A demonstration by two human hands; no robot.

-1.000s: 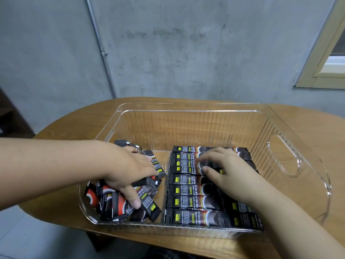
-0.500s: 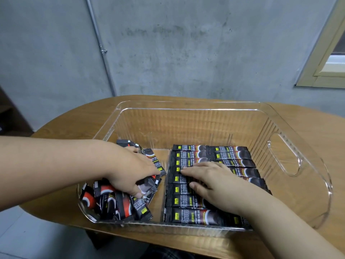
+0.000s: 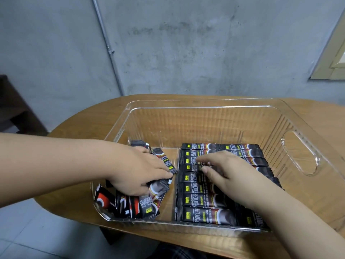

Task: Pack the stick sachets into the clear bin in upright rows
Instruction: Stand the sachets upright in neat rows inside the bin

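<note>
A clear bin (image 3: 205, 107) stands on the wooden table (image 3: 78, 131). Black stick sachets (image 3: 201, 216) lie side by side in neat rows across its right half. My right hand (image 3: 229, 176) rests on these rows with fingers stretched out flat, fingertips pointing left. A loose, jumbled bunch of sachets (image 3: 130, 204) fills the near left corner. My left hand (image 3: 136, 171) lies on top of that bunch, its fingers and thumb curled round a few of them. Both hands hide the sachets under them.
The far half of the bin floor is bare, and a narrow gap separates the bunch from the rows. A handle cutout (image 3: 298, 154) opens in the right wall. A grey concrete wall with a pipe (image 3: 110, 51) stands behind the table.
My right hand slid over the rows toward me and to the left, then back a little toward the far rows. My left hand stayed on the loose bunch, which shifted slightly.
</note>
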